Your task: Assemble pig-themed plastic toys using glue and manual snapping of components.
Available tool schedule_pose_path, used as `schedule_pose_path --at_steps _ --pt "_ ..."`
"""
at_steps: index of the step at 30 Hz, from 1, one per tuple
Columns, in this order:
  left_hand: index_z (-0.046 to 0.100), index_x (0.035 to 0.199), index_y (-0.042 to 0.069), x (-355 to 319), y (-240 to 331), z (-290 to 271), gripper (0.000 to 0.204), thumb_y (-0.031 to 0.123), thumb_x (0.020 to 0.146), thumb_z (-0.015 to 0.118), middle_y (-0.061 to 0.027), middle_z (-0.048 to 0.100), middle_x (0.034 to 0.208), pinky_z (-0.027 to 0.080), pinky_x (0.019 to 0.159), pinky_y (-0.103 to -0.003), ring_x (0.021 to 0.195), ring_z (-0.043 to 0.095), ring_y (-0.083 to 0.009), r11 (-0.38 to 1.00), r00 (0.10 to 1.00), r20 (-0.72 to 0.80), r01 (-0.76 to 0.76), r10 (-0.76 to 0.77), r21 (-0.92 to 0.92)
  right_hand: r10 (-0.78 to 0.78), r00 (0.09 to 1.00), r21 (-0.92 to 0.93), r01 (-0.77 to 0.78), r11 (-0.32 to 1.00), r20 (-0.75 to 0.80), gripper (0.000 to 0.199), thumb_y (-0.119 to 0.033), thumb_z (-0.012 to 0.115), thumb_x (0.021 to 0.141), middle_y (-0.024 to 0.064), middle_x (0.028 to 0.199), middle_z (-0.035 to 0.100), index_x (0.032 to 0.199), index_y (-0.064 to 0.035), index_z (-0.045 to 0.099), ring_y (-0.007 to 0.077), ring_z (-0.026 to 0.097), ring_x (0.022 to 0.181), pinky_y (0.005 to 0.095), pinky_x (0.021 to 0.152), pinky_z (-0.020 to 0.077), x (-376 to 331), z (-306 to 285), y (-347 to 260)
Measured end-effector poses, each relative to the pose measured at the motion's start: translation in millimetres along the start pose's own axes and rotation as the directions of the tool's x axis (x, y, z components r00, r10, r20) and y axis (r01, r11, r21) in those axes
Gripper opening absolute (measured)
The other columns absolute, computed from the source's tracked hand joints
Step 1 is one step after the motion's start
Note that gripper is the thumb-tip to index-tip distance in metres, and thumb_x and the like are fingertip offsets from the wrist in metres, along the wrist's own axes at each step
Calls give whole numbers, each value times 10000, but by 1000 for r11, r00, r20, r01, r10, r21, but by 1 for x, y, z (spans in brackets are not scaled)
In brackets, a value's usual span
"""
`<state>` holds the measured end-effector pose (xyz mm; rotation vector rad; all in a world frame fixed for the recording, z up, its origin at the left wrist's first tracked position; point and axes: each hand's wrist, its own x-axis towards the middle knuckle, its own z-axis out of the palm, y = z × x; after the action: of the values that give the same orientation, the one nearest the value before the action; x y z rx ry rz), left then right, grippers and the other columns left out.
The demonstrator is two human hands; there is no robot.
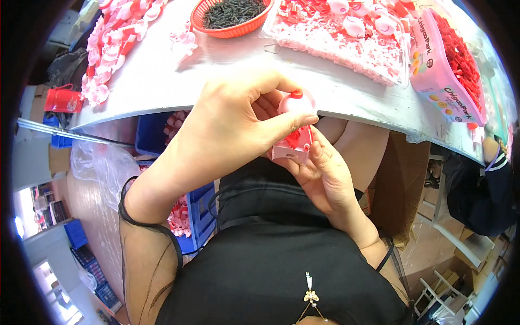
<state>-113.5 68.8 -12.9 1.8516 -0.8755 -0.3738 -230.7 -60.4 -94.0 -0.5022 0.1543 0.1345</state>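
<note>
The pink-and-red plastic toy [293,144] was positioned above the near edge of the white worktable [154,81], held in both hands. The left hand [233,116] pinched its rounded upper part [294,105] between thumb and index finger; the right hand [326,176] grasped its pink base [281,153] from below. The base's front bore a small dark mark, possibly a slot; detail was insufficient to confirm. At the worktable's right side, a pink tub [433,70] containing red parts carried printed lettering and yellow-orange graphics. Toward the worktable's far side stood a clear tray [319,52] of pink and red parts and an orange-red basket [233,31] of black pieces.
</note>
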Motion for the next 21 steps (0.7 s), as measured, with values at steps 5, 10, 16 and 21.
schedule_pose_path --at_steps 5,10,16,21 --pt "663 1018 -4 2 -4 2 251 52 782 728 -55 654 834 488 614 -190 670 621 -69 992 998 0 -65 66 111 -13 999 47 11 999 40 546 -251 599 911 145 1303 483 1334 -5 357 277 504 1203 423 1038 395 0 -7 0" --pt "698 1001 57 -2 -15 6 256 33 749 737 -18 499 820 422 579 -214 613 490 -74 964 972 -84 -203 219 170 -7 997 78 2 997 71 510 -260 611 903 138 1279 501 1302 -31 392 270 513 1192 431 1024 409 -3 -3 -6" --pt "663 1109 66 -9 -21 9 377 30 743 747 -25 508 806 423 585 -218 616 472 -76 957 969 -126 -183 215 224 -7 998 111 1 994 57 500 -268 604 907 130 1265 513 1299 -37 396 246 509 1193 424 1014 418 -3 -5 -11" --pt "665 1086 69 -22 -26 2 430 54 680 808 0 509 734 397 495 -205 558 457 -59 939 924 -190 -302 331 165 14 998 104 -21 994 68 503 -282 569 929 119 1248 522 1327 -40 379 225 517 1177 396 1012 423 -3 -2 -15"
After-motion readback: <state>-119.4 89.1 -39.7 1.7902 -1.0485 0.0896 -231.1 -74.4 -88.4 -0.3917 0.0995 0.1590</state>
